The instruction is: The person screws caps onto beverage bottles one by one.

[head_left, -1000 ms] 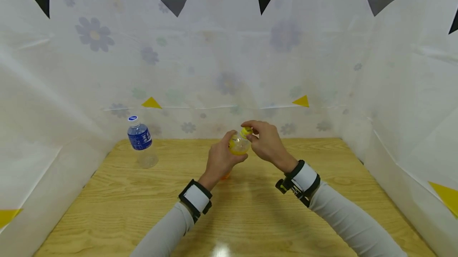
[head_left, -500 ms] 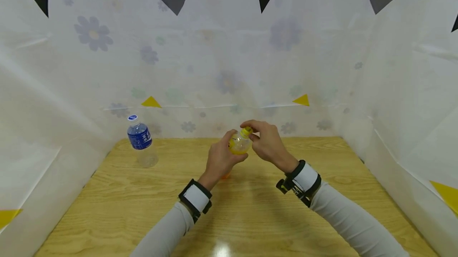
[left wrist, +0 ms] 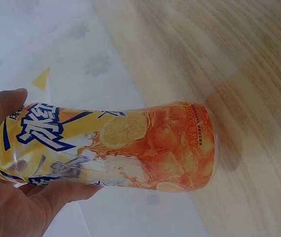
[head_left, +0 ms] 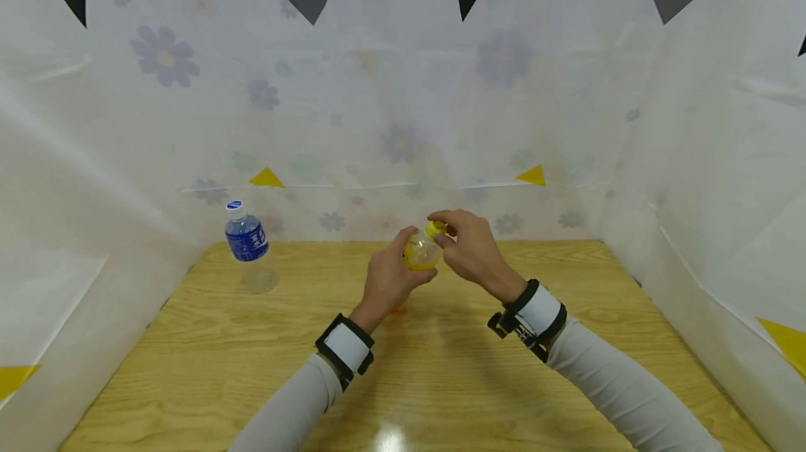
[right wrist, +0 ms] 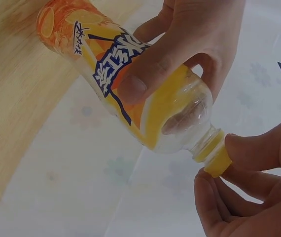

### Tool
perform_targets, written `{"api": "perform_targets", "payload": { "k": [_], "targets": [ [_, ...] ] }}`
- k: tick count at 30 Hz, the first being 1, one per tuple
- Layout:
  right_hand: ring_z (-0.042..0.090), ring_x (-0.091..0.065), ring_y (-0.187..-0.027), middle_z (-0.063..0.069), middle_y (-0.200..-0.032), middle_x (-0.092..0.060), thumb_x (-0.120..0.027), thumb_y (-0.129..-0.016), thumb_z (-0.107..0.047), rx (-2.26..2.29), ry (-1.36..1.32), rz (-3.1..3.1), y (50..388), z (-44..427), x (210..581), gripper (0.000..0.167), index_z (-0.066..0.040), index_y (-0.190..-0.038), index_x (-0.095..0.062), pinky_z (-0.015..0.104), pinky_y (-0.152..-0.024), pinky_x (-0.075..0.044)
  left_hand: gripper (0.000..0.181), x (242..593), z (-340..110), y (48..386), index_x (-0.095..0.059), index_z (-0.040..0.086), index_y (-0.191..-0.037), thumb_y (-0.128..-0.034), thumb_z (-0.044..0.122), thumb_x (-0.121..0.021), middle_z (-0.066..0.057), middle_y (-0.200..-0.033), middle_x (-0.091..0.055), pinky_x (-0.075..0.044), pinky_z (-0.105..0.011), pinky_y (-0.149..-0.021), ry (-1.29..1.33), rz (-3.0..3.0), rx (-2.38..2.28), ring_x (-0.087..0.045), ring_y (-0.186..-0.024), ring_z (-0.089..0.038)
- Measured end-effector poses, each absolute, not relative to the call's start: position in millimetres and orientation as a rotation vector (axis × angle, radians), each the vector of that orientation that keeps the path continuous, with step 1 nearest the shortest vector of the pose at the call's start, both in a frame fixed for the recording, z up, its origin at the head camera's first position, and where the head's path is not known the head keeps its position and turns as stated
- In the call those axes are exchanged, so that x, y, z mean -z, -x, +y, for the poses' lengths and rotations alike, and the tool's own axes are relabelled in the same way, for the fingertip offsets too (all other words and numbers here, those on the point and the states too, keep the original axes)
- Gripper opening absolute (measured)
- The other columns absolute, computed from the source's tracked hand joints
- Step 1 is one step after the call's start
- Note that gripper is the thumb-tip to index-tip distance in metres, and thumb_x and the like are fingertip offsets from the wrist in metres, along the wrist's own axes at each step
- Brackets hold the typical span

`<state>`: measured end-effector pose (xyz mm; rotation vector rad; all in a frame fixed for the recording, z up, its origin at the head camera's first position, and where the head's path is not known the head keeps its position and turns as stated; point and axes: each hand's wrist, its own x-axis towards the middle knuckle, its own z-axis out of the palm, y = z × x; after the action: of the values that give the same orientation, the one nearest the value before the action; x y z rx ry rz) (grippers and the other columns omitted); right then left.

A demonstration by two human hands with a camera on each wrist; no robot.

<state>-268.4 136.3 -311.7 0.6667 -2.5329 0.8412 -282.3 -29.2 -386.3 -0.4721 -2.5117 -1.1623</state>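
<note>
My left hand [head_left: 392,276] grips a plastic drink bottle [left wrist: 145,148] round its upper body, thumb on one side and fingers on the other. The bottle has a yellow and orange label with lemon slices, and its shoulder is see-through. It is held tilted above the table, its neck towards my right hand [head_left: 469,249]. Thumb and fingers of that hand pinch the yellow cap [right wrist: 218,162] at the bottle's mouth. A yellow ring [right wrist: 208,145] sits on the neck just below the cap. Whether the cap is loose, I cannot tell.
A clear bottle [head_left: 257,275] with a blue label and a white cap stands upright at the back left of the wooden table [head_left: 504,396]. White flowered sheeting [head_left: 403,88] encloses the table at the back and both sides.
Both hands and the bottle stay almost in place. My right fingers shift slightly on the cap, and the head view tips a little.
</note>
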Motion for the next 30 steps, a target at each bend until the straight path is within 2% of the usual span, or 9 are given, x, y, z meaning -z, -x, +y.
{"api": "perform_targets", "payload": {
  "k": [4,8,13,20,24,30],
  "targets": [
    [0.031,-0.064,-0.088,0.016,-0.103,-0.07,-0.071,-0.095,-0.013,-0.821,-0.638,-2.525,269.3,135.8,311.3,0.024,0.002,-0.114,-0.071,0.045,-0.076,-0.054,0.074,386.2,-29.3,282.4,-0.053,0.016,-0.143,-0.0794,0.031,-0.088,-0.011,-0.108,-0.074,-0.057,-0.037,-0.069,0.475,-2.507,1.159,-0.072,-0.087,-0.025],
    [0.024,-0.06,-0.073,0.012,-0.088,-0.066,-0.072,-0.095,-0.022,-0.825,-0.608,-2.521,270.6,136.7,313.3,0.024,0.0,-0.102,-0.069,0.038,-0.066,-0.05,0.074,386.3,-29.3,281.4,-0.053,0.016,-0.143,-0.0792,0.03,-0.088,-0.011,-0.107,-0.074,-0.057,-0.036,-0.068,0.475,-2.509,1.161,-0.072,-0.086,-0.024],
    [0.016,-0.054,-0.059,0.01,-0.08,-0.063,-0.068,-0.098,-0.028,-0.818,-0.605,-2.531,272.7,137.9,318.1,0.027,-0.001,-0.102,-0.065,0.031,-0.055,-0.046,0.075,385.8,-29.7,279.7,-0.052,0.017,-0.144,-0.0793,0.03,-0.088,-0.011,-0.109,-0.074,-0.057,-0.036,-0.069,0.466,-2.517,1.175,-0.072,-0.088,-0.024],
    [0.018,-0.056,-0.065,0.011,-0.084,-0.064,-0.068,-0.098,-0.019,-0.85,-0.638,-2.495,271.9,135.7,317.7,0.022,0.001,-0.107,-0.067,0.033,-0.059,-0.048,0.075,385.1,-30.3,279.8,-0.053,0.017,-0.143,-0.0786,0.03,-0.088,-0.011,-0.109,-0.074,-0.057,-0.039,-0.071,0.47,-2.503,1.173,-0.072,-0.089,-0.026],
    [0.021,-0.058,-0.074,0.012,-0.092,-0.067,-0.067,-0.098,-0.014,-0.837,-0.656,-2.499,271.5,134.5,316.7,0.024,0.003,-0.116,-0.068,0.036,-0.065,-0.049,0.074,385.7,-30.8,280.6,-0.054,0.016,-0.142,-0.0782,0.03,-0.089,-0.012,-0.11,-0.074,-0.058,-0.04,-0.072,0.474,-2.492,1.17,-0.072,-0.091,-0.027],
    [0.024,-0.058,-0.077,0.013,-0.095,-0.067,-0.064,-0.097,-0.007,-0.837,-0.664,-2.509,270.8,134.7,316.8,0.025,0.001,-0.121,-0.068,0.039,-0.068,-0.05,0.075,385.7,-30.5,281.6,-0.053,0.016,-0.143,-0.0782,0.03,-0.089,-0.012,-0.111,-0.074,-0.058,-0.041,-0.073,0.484,-2.492,1.158,-0.072,-0.092,-0.027]
  ]
}}
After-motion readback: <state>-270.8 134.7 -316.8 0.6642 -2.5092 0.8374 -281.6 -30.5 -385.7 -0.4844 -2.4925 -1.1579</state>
